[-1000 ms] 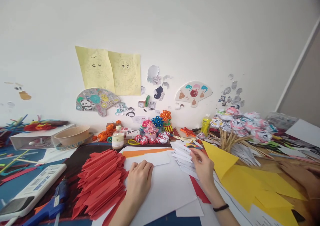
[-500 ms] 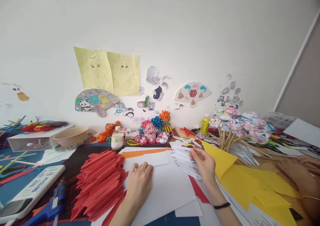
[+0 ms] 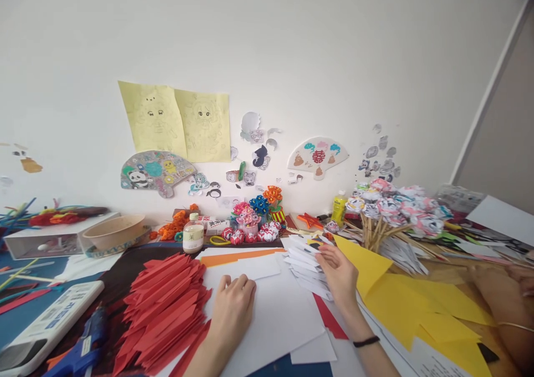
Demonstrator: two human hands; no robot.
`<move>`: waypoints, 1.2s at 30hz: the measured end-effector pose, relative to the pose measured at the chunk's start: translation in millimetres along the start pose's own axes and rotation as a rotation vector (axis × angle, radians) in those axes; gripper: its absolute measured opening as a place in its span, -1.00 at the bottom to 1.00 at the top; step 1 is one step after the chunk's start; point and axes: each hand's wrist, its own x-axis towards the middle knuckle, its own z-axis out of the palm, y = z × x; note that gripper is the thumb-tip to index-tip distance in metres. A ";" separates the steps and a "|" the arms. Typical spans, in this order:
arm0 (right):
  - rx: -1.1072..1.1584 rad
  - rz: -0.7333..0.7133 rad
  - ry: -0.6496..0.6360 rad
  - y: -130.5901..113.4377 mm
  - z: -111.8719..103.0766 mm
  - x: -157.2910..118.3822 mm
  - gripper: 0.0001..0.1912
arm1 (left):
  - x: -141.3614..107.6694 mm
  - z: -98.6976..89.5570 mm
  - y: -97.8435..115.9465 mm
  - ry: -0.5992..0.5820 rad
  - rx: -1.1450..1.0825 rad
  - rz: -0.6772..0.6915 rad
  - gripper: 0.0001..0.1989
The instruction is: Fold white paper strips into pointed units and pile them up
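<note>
My left hand (image 3: pixel 234 307) rests on a stack of white paper sheets (image 3: pixel 275 321) with its fingers curled under, so what they may hold is hidden. A small white paper rectangle (image 3: pixel 261 266) lies just beyond its knuckles. To the right, my right hand (image 3: pixel 340 271) is closed, thumb against fingers, at the edge of a folded white paper strip (image 3: pixel 304 247). That strip is at the top of a fanned pile of folded white strips (image 3: pixel 311 274). Left of my left hand spreads a large heap of folded red paper strips (image 3: pixel 162 310).
A blue glue gun (image 3: pixel 85 343) and a white power strip (image 3: pixel 54 321) lie at left. Yellow sheets (image 3: pixel 417 304) cover the right side, near another person's hands (image 3: pixel 496 291). A small bottle (image 3: pixel 193 233), craft flowers (image 3: pixel 258 207) and paper roses on sticks (image 3: pixel 396 207) line the back.
The camera view has shifted slightly, moving the scene a little to the left. My right hand has moved very little at the white pile; my left hand stays on the paper.
</note>
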 end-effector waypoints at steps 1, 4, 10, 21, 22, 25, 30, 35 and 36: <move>-0.017 0.001 -0.001 -0.1 -0.4 -0.2 -0.69 | -0.1 -0.1 0.1 -0.005 0.003 0.002 -0.75; -0.056 -0.001 -0.010 -0.7 -2.0 -1.1 -0.71 | -0.7 -0.2 0.8 -0.013 0.006 0.000 -0.76; -0.169 -0.056 -0.011 -0.7 -5.7 -0.6 -0.72 | -3.0 1.0 2.0 -0.024 0.001 0.022 -0.77; -0.448 -0.120 -0.082 1.4 -8.9 1.1 -0.74 | -1.1 2.2 2.7 -0.028 0.008 0.034 -0.75; -0.465 -0.128 -0.086 1.6 -9.1 0.7 -0.73 | -0.7 2.1 2.9 -0.035 0.008 0.033 -0.74; -0.502 -0.141 -0.068 1.9 -10.2 -0.3 -0.67 | 0.4 2.1 2.8 -0.058 0.007 0.012 -0.73; -0.458 -0.173 0.016 -5.0 -10.0 -0.9 -0.66 | 3.4 6.3 -3.0 -0.071 -0.001 -0.068 -0.75; -0.130 -0.259 -0.005 -58.1 -8.9 -23.9 -0.71 | 6.2 13.0 -9.6 -0.088 0.032 -0.079 -0.68; -0.053 -0.233 -0.092 -75.9 -11.7 -35.4 -0.74 | 6.6 13.4 -10.0 -0.094 0.039 -0.079 -0.69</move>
